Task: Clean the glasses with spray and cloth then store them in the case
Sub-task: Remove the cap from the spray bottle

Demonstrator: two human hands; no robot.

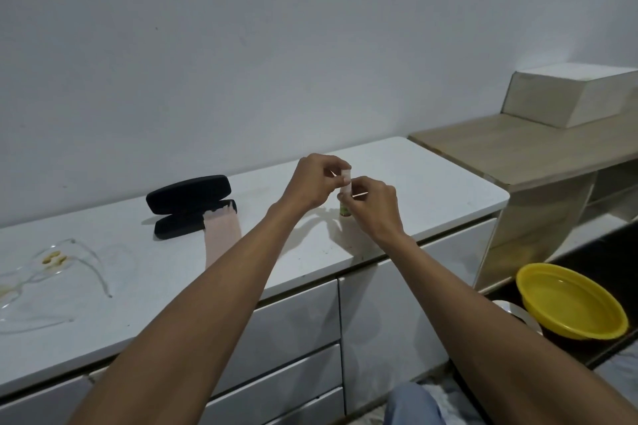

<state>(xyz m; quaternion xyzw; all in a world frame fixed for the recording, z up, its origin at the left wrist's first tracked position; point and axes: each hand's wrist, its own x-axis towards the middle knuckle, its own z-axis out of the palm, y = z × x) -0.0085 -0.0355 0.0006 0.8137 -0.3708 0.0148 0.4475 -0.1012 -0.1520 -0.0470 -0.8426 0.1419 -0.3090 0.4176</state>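
Hands: left hand [312, 179] pinches cap, right hand [374, 207] clamps small spray bottle [345, 197] | clear-framed glasses [51, 272] left of open black case [190, 207], uncleaned | pink cloth [222, 238] unused

A glossy white worktop [397, 162] carries a black case [188, 193], a pale pink cloth [222, 238] and clear glasses [51, 262] with yellowish nose pads. The spray bottle [345, 209] has a green label and translucent white cap. A bright yellow bowl [569, 300] sits beyond the right edge.
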